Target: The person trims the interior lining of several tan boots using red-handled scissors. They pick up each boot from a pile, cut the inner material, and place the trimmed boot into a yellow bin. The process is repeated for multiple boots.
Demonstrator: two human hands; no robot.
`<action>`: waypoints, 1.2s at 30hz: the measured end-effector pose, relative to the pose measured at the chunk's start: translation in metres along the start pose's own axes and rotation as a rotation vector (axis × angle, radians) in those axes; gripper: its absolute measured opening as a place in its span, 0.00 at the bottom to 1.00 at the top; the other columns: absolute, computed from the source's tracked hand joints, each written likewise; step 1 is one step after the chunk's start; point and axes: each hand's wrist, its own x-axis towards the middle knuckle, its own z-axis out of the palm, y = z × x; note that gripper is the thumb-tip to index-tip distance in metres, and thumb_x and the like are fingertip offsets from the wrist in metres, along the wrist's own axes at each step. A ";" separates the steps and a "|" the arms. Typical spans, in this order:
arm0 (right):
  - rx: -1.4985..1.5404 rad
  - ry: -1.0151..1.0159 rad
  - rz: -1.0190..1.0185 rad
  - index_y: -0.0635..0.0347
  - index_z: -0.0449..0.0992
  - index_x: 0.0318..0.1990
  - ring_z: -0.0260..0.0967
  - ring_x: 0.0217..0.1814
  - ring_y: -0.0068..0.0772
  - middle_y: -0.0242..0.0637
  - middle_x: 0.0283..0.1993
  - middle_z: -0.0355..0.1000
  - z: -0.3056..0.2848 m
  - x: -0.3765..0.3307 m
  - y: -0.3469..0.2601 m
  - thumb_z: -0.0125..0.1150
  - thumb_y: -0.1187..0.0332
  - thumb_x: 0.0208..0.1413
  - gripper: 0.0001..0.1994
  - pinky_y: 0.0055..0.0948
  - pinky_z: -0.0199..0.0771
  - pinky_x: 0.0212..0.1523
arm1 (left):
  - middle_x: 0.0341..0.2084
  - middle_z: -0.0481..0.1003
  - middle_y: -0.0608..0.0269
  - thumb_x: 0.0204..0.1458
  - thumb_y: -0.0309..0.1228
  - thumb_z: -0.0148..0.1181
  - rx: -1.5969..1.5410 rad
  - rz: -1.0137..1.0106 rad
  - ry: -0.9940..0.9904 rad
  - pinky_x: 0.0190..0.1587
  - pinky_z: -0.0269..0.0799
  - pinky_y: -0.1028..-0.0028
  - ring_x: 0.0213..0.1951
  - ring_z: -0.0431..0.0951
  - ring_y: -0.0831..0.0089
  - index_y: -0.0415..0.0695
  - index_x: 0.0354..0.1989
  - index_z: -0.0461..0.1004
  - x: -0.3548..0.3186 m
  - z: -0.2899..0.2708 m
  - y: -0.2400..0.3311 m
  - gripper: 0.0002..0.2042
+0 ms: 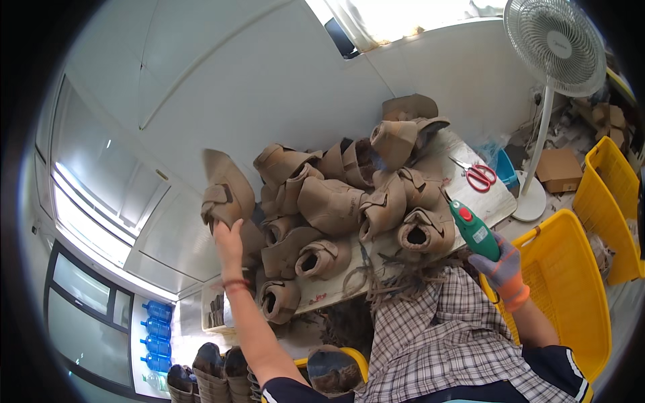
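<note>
Watching remotely thru the head cam, I read the view as a clock, 12 at top. I had the bare L hand btwn 8 and 9 o'clock, w/ thumb and fingers closed on the lower edge of a brown shoe upper. That upper stood upright at 9, its tall flap toward 11; I couldn't tell if it touched the pile behind. A red bracelet sat round the wrist. My R hand, btwn 3 and 4, wore a grey glove w/ orange cuff and was wrapped round the butt of a green tool. The tool had a red button, and its thin tip pointed to approx 11, nr the R side of the pile. The pile of uppers filled the centre, spread on a pale table. Red-handled scissors lay on the tabletop just above 3. Loose scraps hung over the near edge btwn 4 and 5, next to a checked apron. Further out: white fan at 2, yellow bin nr 4, blue water bottles nr 8, stacked shoe parts at 7
</note>
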 end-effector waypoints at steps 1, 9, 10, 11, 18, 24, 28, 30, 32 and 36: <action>0.035 0.026 0.054 0.63 0.72 0.49 0.69 0.37 0.20 0.32 0.37 0.75 -0.003 -0.004 -0.001 0.72 0.71 0.39 0.26 0.21 0.71 0.40 | 0.47 0.70 0.46 0.46 0.28 0.62 0.082 -0.032 -0.049 0.55 0.62 0.65 0.51 0.69 0.58 0.36 0.48 0.71 0.012 0.002 0.006 0.19; 0.014 0.124 0.162 0.64 0.73 0.47 0.68 0.37 0.19 0.30 0.37 0.73 -0.023 -0.005 0.029 0.70 0.73 0.38 0.24 0.21 0.70 0.40 | 0.36 0.72 0.54 0.49 0.24 0.57 0.155 0.334 0.136 0.47 0.68 0.64 0.42 0.72 0.56 0.37 0.38 0.74 0.054 0.060 0.090 0.08; 0.021 0.132 0.170 0.64 0.72 0.48 0.68 0.37 0.19 0.30 0.37 0.73 -0.023 -0.001 0.031 0.69 0.73 0.38 0.25 0.21 0.70 0.40 | 0.34 0.73 0.56 0.51 0.24 0.56 -0.012 0.313 0.097 0.44 0.69 0.66 0.39 0.73 0.59 0.37 0.37 0.75 0.054 0.072 0.108 0.07; 0.018 0.133 0.202 0.64 0.72 0.48 0.68 0.37 0.19 0.30 0.37 0.73 -0.027 0.001 0.034 0.69 0.73 0.38 0.25 0.21 0.70 0.40 | 0.32 0.75 0.57 0.52 0.24 0.55 -0.195 0.283 0.056 0.41 0.71 0.67 0.36 0.75 0.62 0.37 0.36 0.75 0.051 0.093 0.126 0.06; 0.021 0.144 0.211 0.65 0.71 0.49 0.68 0.38 0.20 0.31 0.38 0.73 -0.031 0.014 0.045 0.72 0.71 0.38 0.27 0.22 0.70 0.40 | 0.30 0.78 0.61 0.53 0.29 0.58 -0.834 -0.031 -0.442 0.38 0.70 0.77 0.33 0.75 0.76 0.37 0.39 0.77 0.035 0.270 0.194 0.09; -0.059 0.127 0.305 0.66 0.70 0.50 0.68 0.41 0.20 0.32 0.41 0.73 -0.035 0.019 0.037 0.70 0.69 0.40 0.26 0.23 0.69 0.43 | 0.32 0.79 0.53 0.42 0.38 0.68 -0.729 -0.037 -0.889 0.41 0.71 0.73 0.35 0.78 0.70 0.36 0.39 0.77 0.050 0.309 0.260 0.20; 0.004 0.116 0.254 0.66 0.71 0.50 0.69 0.39 0.19 0.32 0.39 0.74 -0.033 0.025 0.036 0.74 0.69 0.37 0.29 0.23 0.71 0.42 | 0.36 0.78 0.58 0.49 0.32 0.63 -1.231 -0.399 -0.798 0.41 0.72 0.73 0.36 0.77 0.73 0.34 0.43 0.75 0.071 0.292 0.226 0.16; -0.007 0.102 0.228 0.66 0.71 0.50 0.69 0.39 0.19 0.33 0.38 0.74 -0.034 0.027 0.033 0.74 0.69 0.36 0.29 0.23 0.72 0.41 | 0.39 0.77 0.57 0.52 0.31 0.61 -1.456 -0.539 -0.654 0.43 0.73 0.70 0.38 0.77 0.69 0.34 0.45 0.73 0.079 0.261 0.206 0.15; -0.022 0.095 0.204 0.66 0.71 0.50 0.69 0.37 0.19 0.33 0.37 0.75 -0.034 0.030 0.028 0.75 0.69 0.36 0.29 0.23 0.72 0.40 | 0.43 0.75 0.55 0.55 0.32 0.58 -1.761 -0.670 -0.584 0.51 0.71 0.62 0.46 0.76 0.60 0.36 0.46 0.72 0.080 0.220 0.190 0.14; -0.090 0.053 0.054 0.64 0.71 0.50 0.72 0.35 0.21 0.36 0.37 0.76 -0.023 0.033 0.012 0.75 0.69 0.35 0.30 0.25 0.74 0.39 | 0.53 0.70 0.50 0.58 0.34 0.53 -1.938 -0.867 -0.483 0.58 0.63 0.51 0.55 0.69 0.55 0.35 0.52 0.67 0.070 0.137 0.157 0.18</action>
